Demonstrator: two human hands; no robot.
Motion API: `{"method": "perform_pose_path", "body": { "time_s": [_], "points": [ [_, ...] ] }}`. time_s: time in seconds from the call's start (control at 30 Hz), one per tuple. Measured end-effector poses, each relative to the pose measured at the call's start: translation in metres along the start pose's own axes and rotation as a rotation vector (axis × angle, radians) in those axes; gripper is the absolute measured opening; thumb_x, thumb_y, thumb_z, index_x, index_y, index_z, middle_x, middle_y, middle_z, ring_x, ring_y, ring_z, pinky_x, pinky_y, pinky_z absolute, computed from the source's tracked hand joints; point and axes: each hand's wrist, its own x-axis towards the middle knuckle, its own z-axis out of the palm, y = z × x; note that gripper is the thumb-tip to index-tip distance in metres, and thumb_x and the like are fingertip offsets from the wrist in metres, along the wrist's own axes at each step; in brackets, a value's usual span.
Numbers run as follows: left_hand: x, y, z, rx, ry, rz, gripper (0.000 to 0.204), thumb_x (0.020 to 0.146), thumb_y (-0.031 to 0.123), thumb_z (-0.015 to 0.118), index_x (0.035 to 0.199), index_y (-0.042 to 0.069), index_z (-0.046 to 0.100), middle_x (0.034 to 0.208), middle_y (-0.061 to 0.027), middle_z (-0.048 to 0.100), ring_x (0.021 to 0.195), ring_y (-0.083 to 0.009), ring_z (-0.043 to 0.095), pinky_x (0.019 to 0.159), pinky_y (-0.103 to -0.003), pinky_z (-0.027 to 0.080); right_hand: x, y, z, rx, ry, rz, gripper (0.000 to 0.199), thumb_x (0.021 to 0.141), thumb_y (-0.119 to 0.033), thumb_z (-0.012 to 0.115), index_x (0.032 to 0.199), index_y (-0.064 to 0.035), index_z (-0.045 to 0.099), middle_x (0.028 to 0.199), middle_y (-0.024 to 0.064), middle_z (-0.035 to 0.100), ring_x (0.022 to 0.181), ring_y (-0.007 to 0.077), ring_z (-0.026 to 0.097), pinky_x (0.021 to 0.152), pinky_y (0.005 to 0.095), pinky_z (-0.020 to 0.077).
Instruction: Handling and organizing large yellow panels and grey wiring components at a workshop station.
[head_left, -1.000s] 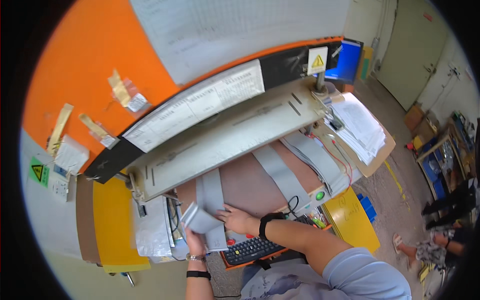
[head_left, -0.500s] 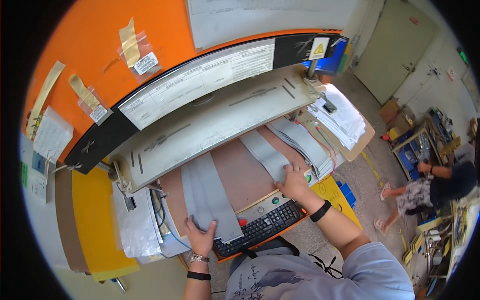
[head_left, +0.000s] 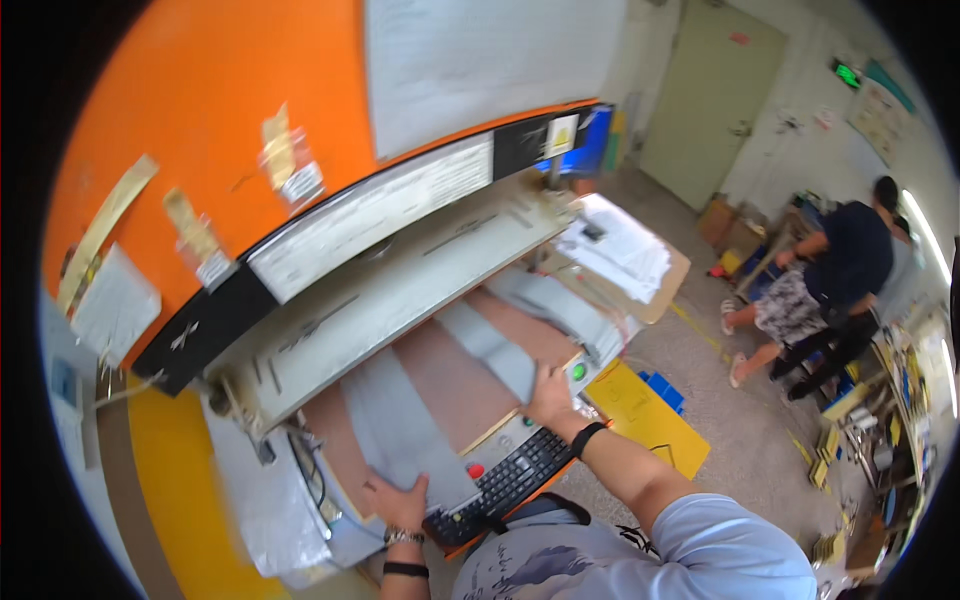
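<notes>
Two pale grey flat strips, which look like ribbon cable, lie apart on a brown board (head_left: 480,390). My left hand (head_left: 400,498) rests at the near end of the wide left strip (head_left: 410,425), thumb spread from the fingers, which lie along its left edge. My right hand (head_left: 552,398) touches the near end of the narrower middle strip (head_left: 485,340), its fingers stretched forward and somewhat blurred. A layered bundle of grey strips (head_left: 555,300) lies on the board's right side. A long metal plate (head_left: 400,290) hangs over the board's far part and hides the strips' far ends.
A black keyboard (head_left: 520,485) sits at the board's near edge, beside a red button (head_left: 475,469) and a green button (head_left: 579,371). Papers (head_left: 625,250) lie at the right. A yellow panel (head_left: 650,415) and blue bins (head_left: 663,392) stand near it. Another person (head_left: 840,260) is at the far right.
The view has swung, so the bench appears further left and lower. Both hands remain at the same strips' near ends. The person at the right now stands more upright, with someone behind.
</notes>
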Motion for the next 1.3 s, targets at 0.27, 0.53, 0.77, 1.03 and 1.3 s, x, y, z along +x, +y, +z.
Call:
{"method": "perform_pose_path", "body": {
  "time_s": [0.27,0.53,0.77,1.03,1.3],
  "points": [
    [-0.026,0.019,-0.064,0.191,-0.056,0.02,0.086,0.081,0.05,0.079,0.137,-0.009,0.051,0.132,-0.0325,0.056,0.119,-0.0458,0.057,0.105,-0.054,0.044,-0.039,-0.082,-0.003,1.005,-0.863,-0.048,0.073,0.072,-0.056,0.077,0.106,0.0086,0.071,0.101,0.0227,0.073,0.106,0.0277,0.068,0.088,0.0398,0.054],
    [-0.011,0.031,-0.078,-0.207,-0.079,0.316,0.081,0.086,0.045,0.077,0.134,-0.015,0.053,0.139,-0.0325,0.055,0.133,-0.0454,0.05,0.116,-0.048,0.036,-0.126,-0.112,0.103,0.106,0.312,-0.312,0.038,0.086,-0.038,0.068,0.101,-0.0039,0.076,0.086,0.0197,0.07,0.08,0.0316,0.065,0.072,0.0433,0.0531],
    [0.001,0.008,-0.074,-0.411,-0.269,0.075,0.072,0.093,0.039,0.073,0.134,-0.016,0.052,0.14,-0.0323,0.054,0.133,-0.0449,0.049,0.116,-0.047,0.035,-0.084,-0.124,0.113,0.517,-0.422,-0.055,0.07,0.09,-0.048,0.067,0.117,0.0154,0.059,0.119,0.0368,0.063,0.115,0.0467,0.062,0.098,0.0444,0.0521],
    [0.017,-0.029,-0.065,-0.814,-0.525,-0.327,0.062,0.093,0.033,0.071,0.129,-0.016,0.056,0.14,-0.0303,0.055,0.132,-0.0421,0.05,0.113,-0.045,0.038,-0.122,-0.186,0.071,0.735,-0.728,-0.191,0.052,0.089,-0.04,0.065,0.121,0.0009,0.067,0.115,0.0248,0.069,0.106,0.0388,0.066,0.095,0.0469,0.0504],
    [0.036,-0.034,-0.044,-0.762,-0.449,-0.157,0.05,0.091,0.027,0.073,0.124,-0.009,0.063,0.114,-0.0158,0.072,0.101,-0.0263,0.067,0.089,-0.037,0.053,-0.109,-0.146,0.069,0.068,-0.14,-0.164,0.044,0.089,-0.039,0.069,0.106,0.0011,0.069,0.108,0.0248,0.067,0.101,0.0423,0.067,0.089,0.0497,0.055]
  ]
}}
